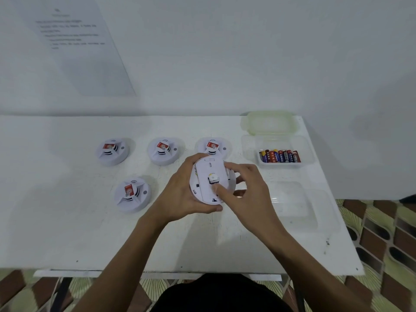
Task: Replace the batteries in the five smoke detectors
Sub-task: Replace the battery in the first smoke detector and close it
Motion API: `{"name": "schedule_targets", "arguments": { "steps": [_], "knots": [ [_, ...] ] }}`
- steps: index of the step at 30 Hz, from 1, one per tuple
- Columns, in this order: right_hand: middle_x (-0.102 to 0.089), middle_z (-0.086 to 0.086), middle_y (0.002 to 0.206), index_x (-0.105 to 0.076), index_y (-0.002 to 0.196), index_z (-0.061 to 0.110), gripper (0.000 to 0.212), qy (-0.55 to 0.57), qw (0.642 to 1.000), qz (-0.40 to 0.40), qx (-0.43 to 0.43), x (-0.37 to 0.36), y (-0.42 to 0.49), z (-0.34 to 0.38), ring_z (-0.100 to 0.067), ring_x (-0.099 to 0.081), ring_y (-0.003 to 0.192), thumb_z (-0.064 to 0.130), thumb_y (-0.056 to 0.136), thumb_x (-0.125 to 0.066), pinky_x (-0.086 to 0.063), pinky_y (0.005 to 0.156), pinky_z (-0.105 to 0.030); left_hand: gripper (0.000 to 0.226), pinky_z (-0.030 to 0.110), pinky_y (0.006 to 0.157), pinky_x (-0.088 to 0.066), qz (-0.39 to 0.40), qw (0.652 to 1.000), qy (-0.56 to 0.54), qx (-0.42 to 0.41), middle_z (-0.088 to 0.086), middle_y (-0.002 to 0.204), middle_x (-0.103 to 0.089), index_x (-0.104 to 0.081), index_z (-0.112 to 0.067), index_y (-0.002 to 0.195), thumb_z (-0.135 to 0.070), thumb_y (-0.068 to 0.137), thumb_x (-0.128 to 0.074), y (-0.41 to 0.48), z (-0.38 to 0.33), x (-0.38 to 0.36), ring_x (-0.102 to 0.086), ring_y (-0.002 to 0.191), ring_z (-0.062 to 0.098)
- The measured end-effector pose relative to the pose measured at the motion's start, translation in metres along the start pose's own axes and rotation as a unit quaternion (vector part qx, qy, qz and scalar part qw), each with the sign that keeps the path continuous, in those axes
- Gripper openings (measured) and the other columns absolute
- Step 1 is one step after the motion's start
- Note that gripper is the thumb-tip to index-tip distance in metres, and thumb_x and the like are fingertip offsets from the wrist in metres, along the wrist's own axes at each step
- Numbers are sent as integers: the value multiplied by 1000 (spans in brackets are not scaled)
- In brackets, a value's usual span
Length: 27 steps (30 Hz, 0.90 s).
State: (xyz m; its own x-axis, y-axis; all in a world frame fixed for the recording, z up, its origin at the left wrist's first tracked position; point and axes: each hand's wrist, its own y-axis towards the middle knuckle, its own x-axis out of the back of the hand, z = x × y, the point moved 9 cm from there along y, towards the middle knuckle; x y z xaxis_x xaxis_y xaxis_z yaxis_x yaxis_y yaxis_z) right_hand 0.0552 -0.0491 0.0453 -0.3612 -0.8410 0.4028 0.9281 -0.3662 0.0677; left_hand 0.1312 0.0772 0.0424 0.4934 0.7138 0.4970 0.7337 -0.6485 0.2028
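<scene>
Right index fingertip [215,188] presses on the battery [213,178] in the upturned smoke detector [203,174]. The other fingers of the right hand [247,190] and the whole left hand [180,194] curl round the detector's rim, above the table [90,233]. Hazard: abrupt levering probably ejects the cell (it may roll off).

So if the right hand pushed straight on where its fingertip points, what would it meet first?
Probably the battery in the back of the smoke detector held by the left hand; the right hand has its fingertip nearly on it.
</scene>
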Motion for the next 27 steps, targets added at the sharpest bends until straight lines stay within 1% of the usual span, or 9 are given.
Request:
{"name": "schedule_targets", "arguments": {
  "steps": [3,4,6,9,11,15,17,22,27],
  "knots": [
    [-49,7,122,-54,128,29,60,-49,999,-15,-8,0,4,2,-10,-55,109,43,76,-79,-55,78,-18,94,20,104,-35,0,1000,9,2,-20,138,-40,-26,-55,132,-58,54,-80,3,5,-4,-40,128,6],
    [-48,7,124,-52,129,28,65,-67,998,-15,-13,0,5,3,-11,-52,112,46,73,-80,-55,82,-22,93,15,105,-31,2,1000,3,2,-21,138,-38,-26,-49,134,-61,57,-77,3,6,-6,-38,128,0],
    [-44,7,127,-47,132,26,74,-92,996,-7,-16,-3,8,6,-10,-46,117,50,70,-81,-46,83,-17,93,6,103,-26,4,1000,-1,1,-17,139,-36,-28,-33,137,-55,62,-78,4,12,-10,-34,127,-10],
    [-39,7,129,-39,134,25,82,-149,989,14,-15,-6,13,10,-5,-37,115,54,69,-80,-34,80,-16,96,4,101,-24,2,1000,17,1,-8,139,-39,-32,-12,140,-45,64,-81,7,20,-12,-34,126,-11],
    [-37,5,128,-39,132,23,82,-164,986,18,-6,-6,18,12,-9,-37,116,53,68,-80,-37,81,-20,93,5,101,-26,-10,1000,29,-5,-12,137,-41,-34,-23,138,-50,60,-78,9,15,-9,-37,124,-8],
    [-33,5,129,-41,133,24,78,-177,983,38,32,-10,20,23,-13,-36,118,49,70,-79,-51,84,-31,86,5,97,-29,-42,998,28,-24,-35,128,-43,-30,-58,128,-52,55,-74,12,1,2,-41,120,-9],
    [-32,6,129,-40,134,24,78,-194,979,52,40,-9,21,28,-13,-38,118,51,71,-78,-53,85,-35,87,5,97,-30,-48,998,32,-33,-42,127,-39,-25,-66,126,-54,54,-73,12,-2,5,-42,118,-10],
    [-34,1,130,-42,137,22,80,-327,940,66,69,-7,24,41,-18,-38,117,61,72,-70,-46,83,-29,82,6,97,-30,-49,997,38,-40,-43,127,-37,-30,-59,126,-51,56,-73,11,-5,3,-41,117,-11],
    [-40,0,118,-49,124,15,73,-332,939,67,60,-9,29,43,-17,-38,108,61,72,-69,-43,84,-28,71,1,94,-27,-51,996,51,-60,-49,123,-35,-32,-52,119,-55,58,-70,16,-13,6,-37,114,-20]
  ]
}}
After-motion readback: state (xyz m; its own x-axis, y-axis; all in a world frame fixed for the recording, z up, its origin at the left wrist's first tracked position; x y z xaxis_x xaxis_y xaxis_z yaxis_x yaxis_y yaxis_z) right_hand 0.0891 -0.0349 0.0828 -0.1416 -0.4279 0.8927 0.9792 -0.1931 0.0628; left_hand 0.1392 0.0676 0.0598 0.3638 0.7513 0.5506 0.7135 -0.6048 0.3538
